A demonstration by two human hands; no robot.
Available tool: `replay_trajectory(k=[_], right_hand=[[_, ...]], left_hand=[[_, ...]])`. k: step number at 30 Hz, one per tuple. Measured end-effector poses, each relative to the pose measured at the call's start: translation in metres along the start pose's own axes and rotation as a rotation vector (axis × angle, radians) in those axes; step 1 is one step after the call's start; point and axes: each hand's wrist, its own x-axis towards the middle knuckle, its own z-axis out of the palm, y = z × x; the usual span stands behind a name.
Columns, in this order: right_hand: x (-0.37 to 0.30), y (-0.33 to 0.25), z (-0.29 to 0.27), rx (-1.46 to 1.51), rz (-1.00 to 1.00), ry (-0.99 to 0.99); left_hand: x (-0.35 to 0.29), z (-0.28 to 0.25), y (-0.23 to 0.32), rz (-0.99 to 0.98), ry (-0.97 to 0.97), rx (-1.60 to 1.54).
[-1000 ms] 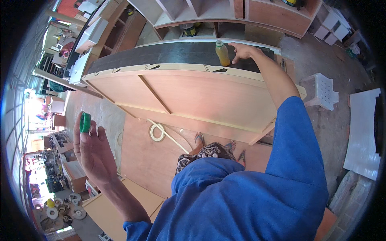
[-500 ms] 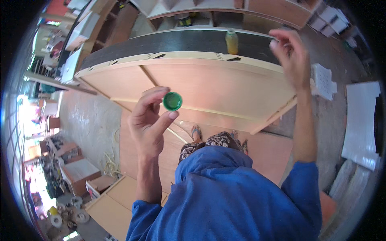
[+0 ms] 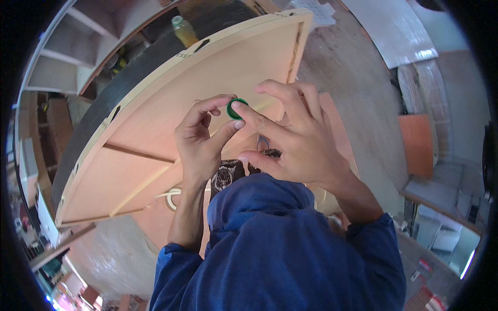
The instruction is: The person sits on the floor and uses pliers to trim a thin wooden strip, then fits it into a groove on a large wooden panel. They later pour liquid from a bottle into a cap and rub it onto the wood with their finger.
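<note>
A small round green bottle cap point(image 3: 231, 111) is pinched by its rim between the thumb and index finger of my left hand point(image 3: 199, 135), with its hollow side facing up. One outstretched fingertip of my right hand point(image 3: 306, 137) reaches into the cap and covers part of its inside. The other right fingers are spread apart, with nothing visible in them. Both hands are in the air in front of a large pale wooden panel unit point(image 3: 207, 85), close to its inner face.
A bottle of yellowish liquid point(image 3: 185, 33) stands on the unit's dark top point(image 3: 150, 59). Beyond it is a pale shelf unit point(image 3: 67, 52). White wrapped sheets point(image 3: 391, 31) and an orange-brown board point(image 3: 416, 145) lie to the right. My feet are just below my hands.
My right hand has come down from near the bottle to the cap, putting a fingertip inside. The left hand keeps its pinch. The view has turned, so the panel now slants.
</note>
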Motion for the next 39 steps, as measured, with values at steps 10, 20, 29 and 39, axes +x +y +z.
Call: replay_trajectory(k=[10, 20, 29, 39], right_hand=[[-0.041, 0.02, 0.045, -0.061, 0.308, -0.061], [-0.069, 0.119, 0.1, 0.007, 0.421, -0.032], [-0.065, 0.193, 0.09, 0.227, 0.453, 0.124], [-0.045, 0.271, 0.091, 0.805, 0.727, 0.156]], left_hand=[[0.023, 0.018, -0.066, -0.08, -0.15, -0.014], [0.066, 0.062, -0.173, -0.002, -0.148, 0.02], [0.11, 0.112, -0.198, -0.017, -0.142, 0.068], [0.164, 0.162, -0.233, -0.064, -0.031, 0.048]])
